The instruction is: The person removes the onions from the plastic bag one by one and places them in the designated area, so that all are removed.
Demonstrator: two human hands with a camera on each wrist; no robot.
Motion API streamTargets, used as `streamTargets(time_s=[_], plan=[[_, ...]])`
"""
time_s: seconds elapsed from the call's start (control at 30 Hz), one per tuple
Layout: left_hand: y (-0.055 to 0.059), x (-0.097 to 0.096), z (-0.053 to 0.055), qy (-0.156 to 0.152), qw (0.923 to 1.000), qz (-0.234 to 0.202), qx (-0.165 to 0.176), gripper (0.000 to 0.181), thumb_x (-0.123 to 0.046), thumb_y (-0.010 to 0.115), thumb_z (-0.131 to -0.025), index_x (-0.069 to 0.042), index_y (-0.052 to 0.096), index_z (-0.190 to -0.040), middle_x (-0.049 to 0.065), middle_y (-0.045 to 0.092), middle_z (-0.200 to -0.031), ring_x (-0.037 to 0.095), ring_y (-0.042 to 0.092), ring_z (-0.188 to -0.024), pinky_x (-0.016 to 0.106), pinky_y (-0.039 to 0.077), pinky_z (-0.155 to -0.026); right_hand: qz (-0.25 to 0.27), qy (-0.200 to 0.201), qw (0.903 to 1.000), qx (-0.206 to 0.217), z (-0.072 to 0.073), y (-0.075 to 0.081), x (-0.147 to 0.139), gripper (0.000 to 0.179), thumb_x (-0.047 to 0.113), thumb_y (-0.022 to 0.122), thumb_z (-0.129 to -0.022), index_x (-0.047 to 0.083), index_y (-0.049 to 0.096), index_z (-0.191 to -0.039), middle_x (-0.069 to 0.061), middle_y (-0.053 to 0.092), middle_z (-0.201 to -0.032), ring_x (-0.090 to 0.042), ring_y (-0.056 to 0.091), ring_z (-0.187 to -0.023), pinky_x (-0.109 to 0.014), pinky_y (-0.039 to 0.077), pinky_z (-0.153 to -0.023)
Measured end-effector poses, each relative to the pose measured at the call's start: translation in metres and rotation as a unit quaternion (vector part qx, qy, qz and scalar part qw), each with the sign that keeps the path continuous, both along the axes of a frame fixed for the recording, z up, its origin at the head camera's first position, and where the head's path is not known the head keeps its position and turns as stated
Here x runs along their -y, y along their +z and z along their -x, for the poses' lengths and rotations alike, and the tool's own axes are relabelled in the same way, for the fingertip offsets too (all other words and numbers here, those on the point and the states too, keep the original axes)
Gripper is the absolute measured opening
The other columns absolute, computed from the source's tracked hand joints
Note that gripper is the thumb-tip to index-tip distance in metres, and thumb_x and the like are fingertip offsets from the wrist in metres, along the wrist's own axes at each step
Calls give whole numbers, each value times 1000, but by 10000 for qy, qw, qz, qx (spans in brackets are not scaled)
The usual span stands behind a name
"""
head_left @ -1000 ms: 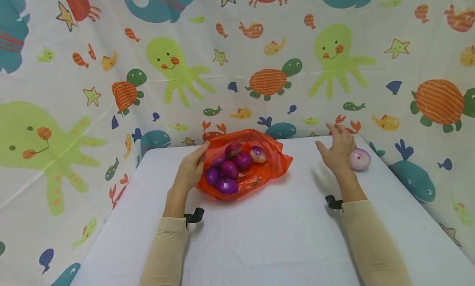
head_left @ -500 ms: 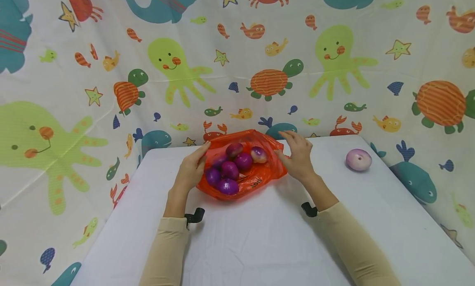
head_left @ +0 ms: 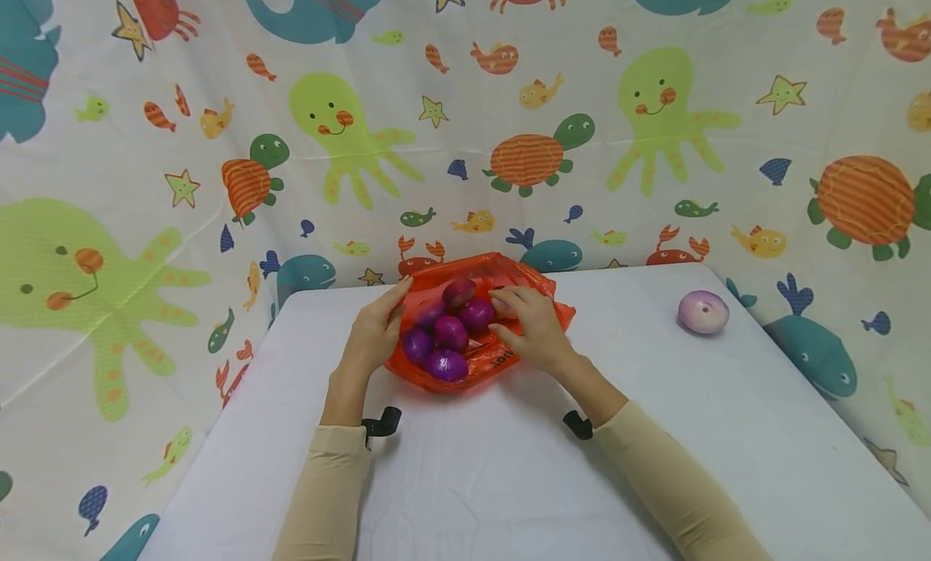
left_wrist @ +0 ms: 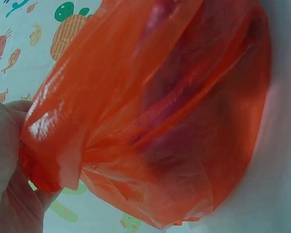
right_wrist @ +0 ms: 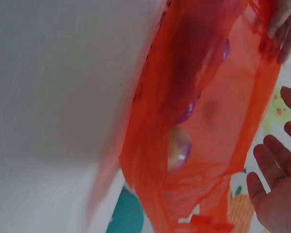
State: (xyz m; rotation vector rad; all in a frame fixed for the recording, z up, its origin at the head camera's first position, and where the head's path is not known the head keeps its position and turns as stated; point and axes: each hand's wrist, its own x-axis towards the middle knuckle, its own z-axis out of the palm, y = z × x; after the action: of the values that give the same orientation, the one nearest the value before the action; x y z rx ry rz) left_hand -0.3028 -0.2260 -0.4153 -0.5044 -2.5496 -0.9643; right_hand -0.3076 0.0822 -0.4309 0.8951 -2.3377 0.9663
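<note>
An orange-red plastic bag (head_left: 509, 377) lies with its mouth open and several purple onions (head_left: 449, 333) inside. My left hand (head_left: 372, 331) grips the bag's left edge; in the left wrist view the plastic is bunched between its thumb (left_wrist: 5, 141) and fingers. Above the right part of the bag's mouth is my right hand (head_left: 534, 326), its fingers apart and slightly bent, with nothing held. It covers the paler onion in the head view, but that onion (right_wrist: 178, 148) shows inside the bag in the right wrist view. A pale pink-purple onion (head_left: 703, 312) sits alone at the table's right.
A white cloth covers the table (head_left: 465, 480). Behind it and along both sides hangs a curtain (head_left: 451, 100) printed with sea animals. The lone onion is near the table's back right corner.
My right hand has moved left from beside the lone onion, past the bag's right edge, to over the onions in the bag. My left hand stays on the bag's edge.
</note>
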Motion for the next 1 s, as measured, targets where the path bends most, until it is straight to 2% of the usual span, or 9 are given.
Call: streamTargets(time_s=[0.2, 0.37, 0.53, 0.67, 0.83, 1.0], plan=[[1, 1, 1, -3, 10000, -2, -33, 52, -6, 51, -108, -19, 47, -158, 2, 49, -161, 25, 47, -149, 48, 40, -122, -311, 342, 9980, 432, -5, -1, 18, 56, 25, 79, -93, 16, 60, -145, -6, 61, -139, -26, 54, -132, -51, 49, -113], [2, 0, 0, 2, 10000, -25, 53, 51, -7, 51, -108, -17, 46, -158, 2, 48, -161, 25, 46, -150, 48, 40, -122, -680, 535, 9942, 644, -10, -4, 31, 56, 29, 78, -94, 16, 60, -145, -5, 60, -142, -27, 50, -140, -51, 46, -118], [2, 0, 1, -12, 10000, 15, -13, 52, -5, 51, -108, -17, 46, -158, 6, 50, -161, 27, 47, -149, 49, 41, -121, -946, 894, 9853, 1105, -14, -8, 41, 55, 31, 74, -97, 16, 58, -148, -6, 56, -150, -27, 48, -143, -50, 50, -114], [2, -1, 1, 10, 10000, 70, -54, 53, -6, 51, -108, -20, 46, -158, 4, 50, -160, 26, 48, -149, 47, 41, -121, -1111, 1229, 9751, 1471, -15, -11, 48, 55, 31, 71, -100, 18, 56, -150, -3, 55, -153, -26, 46, -145, -49, 49, -115], [1, -1, -1, 1, 10000, 48, -15, 55, -5, 53, -107, -22, 45, -159, 1, 49, -161, 25, 47, -149, 48, 42, -121, -1481, 1442, 9646, 1637, -15, -14, 56, 53, 35, 68, -101, 20, 56, -151, 2, 58, -151, -22, 50, -139, -43, 50, -114], [1, -1, -1, -1, 10000, 26, -38, 55, -4, 53, -107, -22, 46, -159, 1, 50, -160, 26, 48, -149, 49, 42, -120, -1806, 1469, 9594, 1592, -15, -16, 61, 55, 39, 69, -100, 19, 57, -150, 1, 60, -150, -22, 54, -136, -41, 48, -115]])
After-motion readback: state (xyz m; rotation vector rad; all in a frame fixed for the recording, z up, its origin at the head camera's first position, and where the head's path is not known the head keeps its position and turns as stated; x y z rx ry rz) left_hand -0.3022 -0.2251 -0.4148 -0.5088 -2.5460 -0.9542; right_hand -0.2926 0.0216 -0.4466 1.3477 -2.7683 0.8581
